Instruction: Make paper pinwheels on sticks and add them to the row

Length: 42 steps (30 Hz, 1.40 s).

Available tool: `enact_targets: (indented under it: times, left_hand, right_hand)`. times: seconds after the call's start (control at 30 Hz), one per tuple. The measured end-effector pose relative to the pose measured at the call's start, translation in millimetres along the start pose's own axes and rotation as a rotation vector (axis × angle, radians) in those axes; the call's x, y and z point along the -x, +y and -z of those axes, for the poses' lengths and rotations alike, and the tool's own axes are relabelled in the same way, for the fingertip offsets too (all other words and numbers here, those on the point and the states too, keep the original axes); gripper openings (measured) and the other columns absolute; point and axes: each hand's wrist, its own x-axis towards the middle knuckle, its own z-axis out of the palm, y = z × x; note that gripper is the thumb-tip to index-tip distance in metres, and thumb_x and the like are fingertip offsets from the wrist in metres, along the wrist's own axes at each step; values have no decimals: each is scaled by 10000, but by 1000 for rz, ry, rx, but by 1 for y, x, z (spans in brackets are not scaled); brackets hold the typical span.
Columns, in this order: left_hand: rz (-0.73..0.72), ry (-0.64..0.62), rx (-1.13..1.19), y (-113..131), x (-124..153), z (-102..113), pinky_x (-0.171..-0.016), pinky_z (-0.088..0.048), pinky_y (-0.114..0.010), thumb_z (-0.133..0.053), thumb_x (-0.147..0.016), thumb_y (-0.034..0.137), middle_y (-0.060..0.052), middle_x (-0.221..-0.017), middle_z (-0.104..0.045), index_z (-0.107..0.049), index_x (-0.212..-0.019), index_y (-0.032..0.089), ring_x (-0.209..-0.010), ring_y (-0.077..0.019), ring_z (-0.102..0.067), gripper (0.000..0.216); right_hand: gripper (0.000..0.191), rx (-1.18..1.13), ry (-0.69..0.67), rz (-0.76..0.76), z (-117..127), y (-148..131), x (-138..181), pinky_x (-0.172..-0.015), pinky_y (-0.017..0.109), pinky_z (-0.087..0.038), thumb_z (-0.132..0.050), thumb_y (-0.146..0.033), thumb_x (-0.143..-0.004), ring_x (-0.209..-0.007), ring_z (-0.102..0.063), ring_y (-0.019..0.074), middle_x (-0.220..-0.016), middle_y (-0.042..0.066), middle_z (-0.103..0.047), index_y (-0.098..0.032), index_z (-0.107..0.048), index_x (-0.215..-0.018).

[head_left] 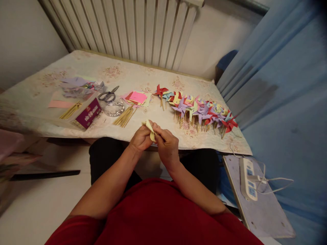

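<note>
Between my two hands, at the table's near edge, is a piece of pale yellow paper [150, 130] with curled, folded corners. My left hand [141, 137] is closed, pinching the paper from its left side. The fingers of my right hand [168, 142] are closed at the paper's right edge; whether they also hold something small is hidden. Just beyond my hands lie a bundle of thin wooden sticks [124, 116] and a stack of coloured paper squares [138, 97], pink on top. Many finished paper pinwheels [203, 111] on sticks crowd the right side.
Left of the sticks are a clear round dish [114, 109] of small shiny pieces, scissors [108, 96] and a purple-and-white box [88, 115] with more sticks. A flowered cloth [143, 78] covers the table. A power strip [248, 179] rests on a board at the right.
</note>
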Motion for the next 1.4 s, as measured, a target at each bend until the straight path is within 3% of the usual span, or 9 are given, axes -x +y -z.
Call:
enact_targets:
  times: [0.33, 0.8, 1.1, 1.23, 1.4]
  left_hand:
    - [10, 29, 6, -2, 0, 4, -529, -448, -192, -754, -683, 150, 33, -644, -474, -426, -643, 178, -598, -95, -518, 331]
    - [40, -2, 26, 1, 4, 4, -534, -442, -197, -796, -632, 155, 38, -629, -473, -380, -622, 178, -584, -88, -511, 417]
    - [58, 52, 21, 0, 5, 11, -494, -435, -184, -759, -686, 170, 41, -655, -510, -444, -696, 185, -590, -97, -560, 316]
    - [52, 10, 6, -2, 5, 17, -431, -408, -172, -765, -688, 198, 44, -659, -536, -509, -772, 192, -545, -100, -568, 270]
    - [79, 37, -30, -1, 5, 19, -418, -434, -189, -756, -694, 200, 41, -644, -540, -517, -791, 189, -501, -108, -562, 258]
  right_hand:
    - [276, -27, 11, 9, -1, -4, 3, -762, 291, -523, -500, -117, -868, -789, -627, 149, -851, 18, -677, -237, -695, -1022]
    - [92, -43, 12, -50, -2, -7, 6, -639, 250, -496, -550, -190, -846, -677, -617, 130, -760, -5, -663, -220, -636, -856]
    - [245, -109, 3, -109, -4, -5, 7, -628, 242, -523, -591, -199, -815, -672, -637, 125, -816, -5, -680, -225, -610, -1059]
    - [365, -116, -35, -50, -5, -3, 5, -650, 244, -530, -559, -169, -820, -710, -639, 128, -856, -2, -681, -244, -593, -1175]
    - [377, -100, -65, -8, -4, -1, 5, -674, 252, -528, -544, -158, -834, -749, -638, 139, -874, 4, -681, -261, -608, -1191]
